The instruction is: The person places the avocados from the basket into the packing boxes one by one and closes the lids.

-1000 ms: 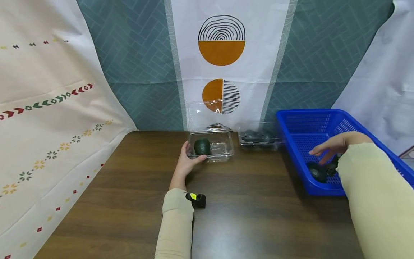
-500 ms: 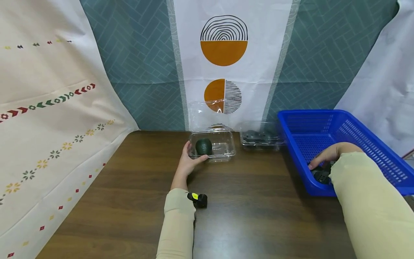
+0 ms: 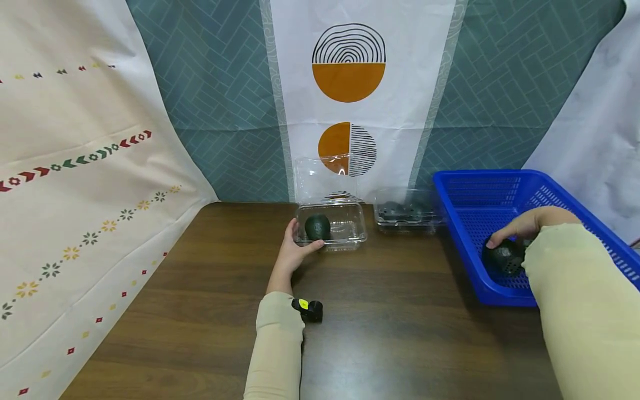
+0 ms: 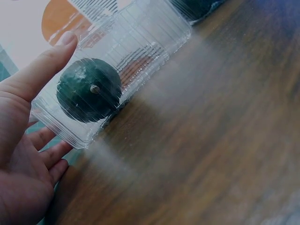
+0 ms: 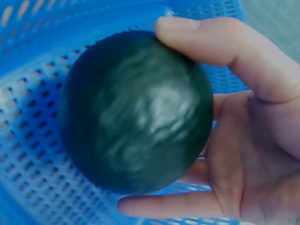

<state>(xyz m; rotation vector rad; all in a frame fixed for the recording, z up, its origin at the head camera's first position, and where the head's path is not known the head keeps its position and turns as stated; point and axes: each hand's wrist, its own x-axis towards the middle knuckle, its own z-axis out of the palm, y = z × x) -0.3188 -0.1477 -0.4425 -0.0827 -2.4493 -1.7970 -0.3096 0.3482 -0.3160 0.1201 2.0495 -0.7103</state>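
Observation:
My left hand [image 3: 292, 253] grips the left end of a clear plastic clamshell container [image 3: 345, 228], thumb at the front rim, fingers along the side. Its lid [image 3: 320, 180] stands raised at the back. Inside, at the left, sits one round dark green avocado [image 3: 317, 227]; the left wrist view shows its stem nub through the wall. Over at the right, my right hand [image 3: 532, 225] holds another dark green avocado [image 3: 501, 256] inside the blue basket [image 3: 452, 244]. In the right wrist view the thumb presses the top of this avocado [image 5: 136, 112], with fingers behind and below.
A second clear container [image 3: 407, 214], its lid down, holds dark round fruit between the first container and the basket. The wooden table [image 3: 375, 322] stretches in front. Patterned cloths [image 3: 225, 111] hang behind and at the sides.
My right hand has reached down into the basket, taken hold of an avocado and lifted it slightly. My left hand stays on the container. The head view has shifted a little.

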